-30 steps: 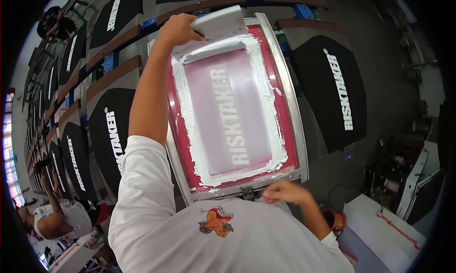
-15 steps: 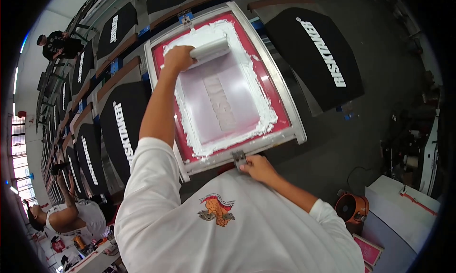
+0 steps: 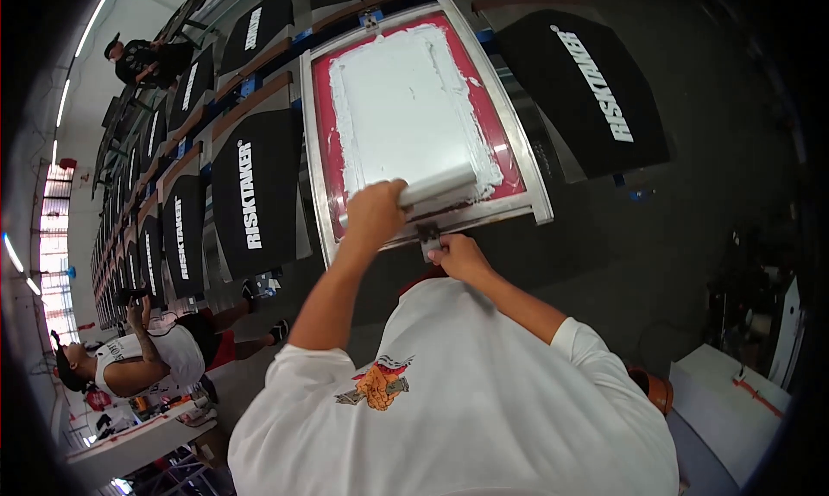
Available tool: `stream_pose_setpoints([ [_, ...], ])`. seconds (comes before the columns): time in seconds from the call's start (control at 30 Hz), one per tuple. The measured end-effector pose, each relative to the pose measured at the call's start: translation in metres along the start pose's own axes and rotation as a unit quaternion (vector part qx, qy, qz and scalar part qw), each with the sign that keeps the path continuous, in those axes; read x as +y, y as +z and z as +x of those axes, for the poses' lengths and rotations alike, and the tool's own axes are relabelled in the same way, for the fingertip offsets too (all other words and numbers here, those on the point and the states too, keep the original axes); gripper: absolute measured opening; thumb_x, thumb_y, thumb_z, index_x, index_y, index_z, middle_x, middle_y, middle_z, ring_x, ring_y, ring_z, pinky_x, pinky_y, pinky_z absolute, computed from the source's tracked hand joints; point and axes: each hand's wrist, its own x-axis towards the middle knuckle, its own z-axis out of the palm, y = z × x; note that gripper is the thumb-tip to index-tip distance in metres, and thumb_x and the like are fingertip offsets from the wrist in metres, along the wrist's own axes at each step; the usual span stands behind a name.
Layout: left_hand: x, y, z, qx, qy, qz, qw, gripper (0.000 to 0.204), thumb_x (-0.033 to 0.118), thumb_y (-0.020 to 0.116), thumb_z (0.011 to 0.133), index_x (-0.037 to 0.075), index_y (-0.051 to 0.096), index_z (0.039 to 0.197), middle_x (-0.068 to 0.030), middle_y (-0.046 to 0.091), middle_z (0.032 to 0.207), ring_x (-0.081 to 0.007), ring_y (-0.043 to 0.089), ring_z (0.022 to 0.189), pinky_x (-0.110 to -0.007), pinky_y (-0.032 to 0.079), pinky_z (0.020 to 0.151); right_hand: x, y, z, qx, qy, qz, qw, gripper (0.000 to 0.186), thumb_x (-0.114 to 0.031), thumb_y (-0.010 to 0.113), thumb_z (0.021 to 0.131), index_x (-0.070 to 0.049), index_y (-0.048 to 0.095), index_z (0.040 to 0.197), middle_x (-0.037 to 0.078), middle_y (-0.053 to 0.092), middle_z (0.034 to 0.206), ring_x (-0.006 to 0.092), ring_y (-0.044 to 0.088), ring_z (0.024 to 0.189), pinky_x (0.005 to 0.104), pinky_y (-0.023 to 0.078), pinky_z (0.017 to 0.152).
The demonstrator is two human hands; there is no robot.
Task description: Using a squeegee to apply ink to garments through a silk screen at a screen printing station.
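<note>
In front of me lies a silkscreen with a metal frame (image 3: 490,99) and a red border around its mesh. Thick white ink (image 3: 401,99) coats the middle of the mesh, with ragged ridges along its sides. My left hand (image 3: 377,209) is closed around a squeegee (image 3: 439,183), a pale bar lying across the screen's near end. At the middle of the frame's near edge, the fingers of my right hand (image 3: 465,258) pinch a small grey metal bracket (image 3: 429,241).
Black printed fabric panels lie on boards on both sides, one at the right (image 3: 591,94) and one at the left (image 3: 256,194). A person in a white sleeveless top (image 3: 160,358) is at lower left, another in dark clothes (image 3: 142,62) farther off. A white cabinet (image 3: 721,397) stands lower right.
My left hand has drawn the squeegee from the screen's far end to its near end. White ink now covers the middle, where lettering showed through before. My right hand keeps hold of the bracket.
</note>
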Motion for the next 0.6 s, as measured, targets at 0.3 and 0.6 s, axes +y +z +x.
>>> stream_pose_setpoints([
  [0.3, -0.148, -0.031, 0.038, 0.020, -0.291, -0.285, 0.913, 0.048, 0.036, 0.070, 0.080, -0.005, 0.062, 0.103, -0.0172, 0.067, 0.086, -0.0263, 0.067, 0.075, -0.038, 0.052, 0.069, -0.023, -0.085, -0.014, 0.090, -0.061, -0.052, 0.993, 0.039, -0.037, 0.060, 0.085, 0.000, 0.067, 0.096, 0.018, 0.067, 0.086, 0.0318, 0.064, 0.081, 0.0379, 0.049, 0.073],
  [0.6, -0.175, 0.013, 0.016, 0.061, -0.355, -0.568, 0.740, 0.043, 0.026, 0.069, 0.083, -0.005, 0.057, 0.110, -0.0120, 0.065, 0.096, -0.0219, 0.065, 0.080, -0.036, 0.052, 0.073, -0.016, -0.153, 0.025, 0.267, 0.100, 0.104, 0.953, 0.059, -0.054, 0.048, 0.088, 0.001, 0.066, 0.101, 0.025, 0.065, 0.096, 0.0379, 0.062, 0.096, 0.0412, 0.047, 0.082],
])
